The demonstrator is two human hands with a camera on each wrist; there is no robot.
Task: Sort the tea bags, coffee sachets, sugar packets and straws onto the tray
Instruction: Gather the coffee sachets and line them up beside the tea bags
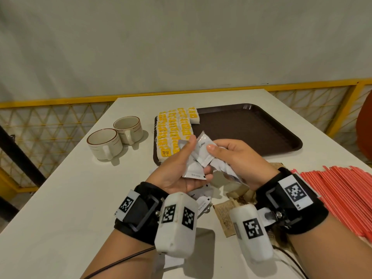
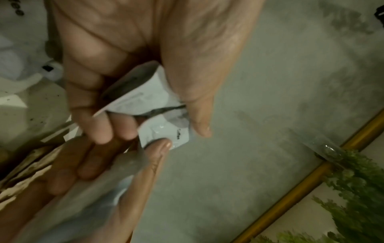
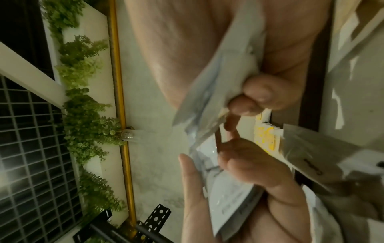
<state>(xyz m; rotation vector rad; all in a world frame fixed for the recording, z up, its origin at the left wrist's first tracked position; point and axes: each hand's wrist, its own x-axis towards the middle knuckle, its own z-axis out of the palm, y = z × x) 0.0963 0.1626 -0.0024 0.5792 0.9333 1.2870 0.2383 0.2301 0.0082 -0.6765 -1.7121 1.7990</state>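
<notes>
Both hands are raised above the table's near middle, holding white sachets [image 1: 198,158]. My left hand [image 1: 179,168] grips a small stack of them, thumb on top [image 2: 145,98]. My right hand [image 1: 231,156] pinches more white sachets [image 3: 218,78], thumb pressing one against the left hand's stack. The brown tray [image 1: 251,127] lies beyond the hands, with rows of yellow-labelled tea bags [image 1: 175,129] filling its left end. More white sachets [image 1: 202,200] and brown packets [image 1: 225,216] lie on the table under the hands. Red straws [image 1: 342,194] lie in a heap at the right.
Two cream cups [image 1: 114,139] with brown rims stand on the white table [image 1: 60,208] left of the tray. A yellow railing [image 1: 50,101] runs behind the table. Something orange-red [image 1: 364,127] stands at the far right edge.
</notes>
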